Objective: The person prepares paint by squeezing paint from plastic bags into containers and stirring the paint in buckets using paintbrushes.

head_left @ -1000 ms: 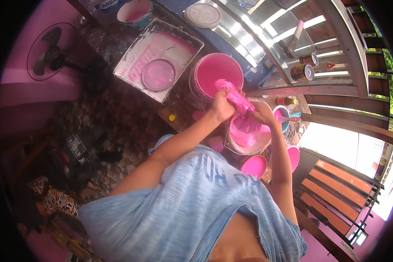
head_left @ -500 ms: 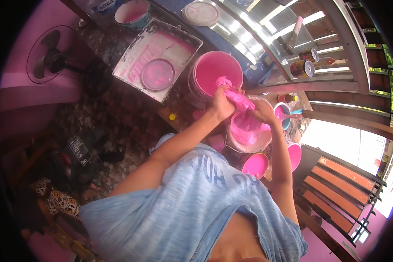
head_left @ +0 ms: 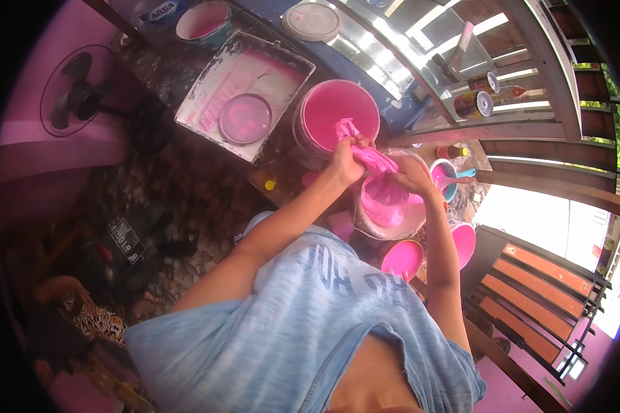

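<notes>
The left hand [head_left: 349, 164] and right hand [head_left: 413, 176] have fingers wrapped around a twisted pink plastic bag [head_left: 377, 163], bulging over a paint-smeared bucket [head_left: 415, 221]. Squeezing seems underway; next calls for a firm grip.

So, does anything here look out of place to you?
Mildly, yes: a round, lid-like disc lies in the paint-smeared tray, which seems an odd spot for it. The pink plastic held between the left hand and right hand is twisted, but that looks deliberate.
</notes>
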`<state>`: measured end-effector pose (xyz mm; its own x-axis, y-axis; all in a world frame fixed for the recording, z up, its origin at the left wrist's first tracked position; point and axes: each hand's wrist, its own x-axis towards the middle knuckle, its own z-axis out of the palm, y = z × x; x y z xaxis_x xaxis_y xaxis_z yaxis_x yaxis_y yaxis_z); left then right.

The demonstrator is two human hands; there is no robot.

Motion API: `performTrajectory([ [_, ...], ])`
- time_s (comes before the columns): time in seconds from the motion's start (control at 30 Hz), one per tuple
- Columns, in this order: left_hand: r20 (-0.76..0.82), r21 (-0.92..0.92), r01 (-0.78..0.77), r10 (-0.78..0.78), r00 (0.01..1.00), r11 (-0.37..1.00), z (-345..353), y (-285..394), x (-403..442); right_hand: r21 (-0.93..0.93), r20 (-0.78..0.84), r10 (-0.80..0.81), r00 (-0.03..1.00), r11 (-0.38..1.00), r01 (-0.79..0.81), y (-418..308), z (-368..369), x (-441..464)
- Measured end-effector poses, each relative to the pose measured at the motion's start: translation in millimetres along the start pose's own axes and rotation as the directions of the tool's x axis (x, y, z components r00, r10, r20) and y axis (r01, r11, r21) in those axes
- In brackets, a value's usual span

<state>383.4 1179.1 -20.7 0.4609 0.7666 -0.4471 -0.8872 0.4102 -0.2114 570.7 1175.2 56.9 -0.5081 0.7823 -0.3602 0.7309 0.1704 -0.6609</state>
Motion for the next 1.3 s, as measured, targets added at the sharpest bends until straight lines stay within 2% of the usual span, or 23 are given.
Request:
performTrajectory([
  [0.13,-0.018,-0.01,-0.038,0.037,0.999,0.999,11.7,-0.9,-9.0,0.0,0.001,0.02,1.0,1.0,-0.02,0.3,2.0,0.2],
  [0.23,-0.027,0.122,-0.076,0.079,0.996,0.99,16.5,2.0,-7.9,0.009,0.008,0.01,1.0,1.0,-0.01,4.8,3.5,0.8],
  [0.33,-0.095,0.071,-0.077,0.084,0.992,0.994,11.5,-2.3,-1.6,-0.03,-0.01,-0.004,1.0,1.0,0.003,5.4,4.8,0.0],
  [0.43,-0.072,0.033,-0.084,0.086,0.994,0.996,5.2,-4.5,1.3,-0.058,-0.029,-0.014,0.999,0.998,0.013,5.1,2.8,2.4],
  [0.53,-0.061,0.007,-0.047,0.048,0.997,0.999,-1.5,-2.8,4.2,0.024,0.007,0.01,1.0,1.0,-0.01,-4.2,2.2,-0.8],
  [0.63,-0.056,0.067,0.003,0.001,0.998,0.998,3.3,1.1,1.4,0.057,-0.014,-0.002,1.0,0.998,0.003,-0.8,3.9,-2.5],
  [0.73,0.061,0.085,0.036,-0.041,0.997,0.996,15.7,8.3,-12.4,0.068,-0.005,0.039,0.999,0.997,-0.039,7.3,5.7,-1.3],
  [0.83,0.223,0.016,0.062,-0.064,0.973,0.998,18.2,10.8,-19.1,0.138,0.019,0.063,0.998,0.988,-0.065,11.1,5.5,-0.9],
  [0.93,0.231,0.012,0.06,-0.061,0.971,0.998,25.7,11.1,-26.4,0.178,0.007,0.064,0.998,0.982,-0.065,5.1,4.5,-2.3],
  [1.03,0.172,0.053,0.056,-0.064,0.983,0.997,18.9,10.9,-20.1,0.189,-0.016,0.059,0.998,0.98,-0.054,6.7,7.3,-3.8],
  [1.13,0.036,0.066,0.027,-0.03,0.999,0.997,10.4,6.3,-8.4,0.194,-0.032,0.019,0.999,0.981,-0.013,6.6,7.0,-3.5],
  [1.23,0.032,0.046,-0.032,0.03,0.999,0.998,8.1,3.5,-3.0,0.18,-0.054,0.02,0.998,0.984,-0.01,16.0,11.8,-4.0],
  [1.3,-0.052,0.033,-0.031,0.033,0.998,0.999,13.3,3.5,-2.6,0.155,-0.062,0.021,0.998,0.988,-0.011,12.1,10.9,-3.5],
])
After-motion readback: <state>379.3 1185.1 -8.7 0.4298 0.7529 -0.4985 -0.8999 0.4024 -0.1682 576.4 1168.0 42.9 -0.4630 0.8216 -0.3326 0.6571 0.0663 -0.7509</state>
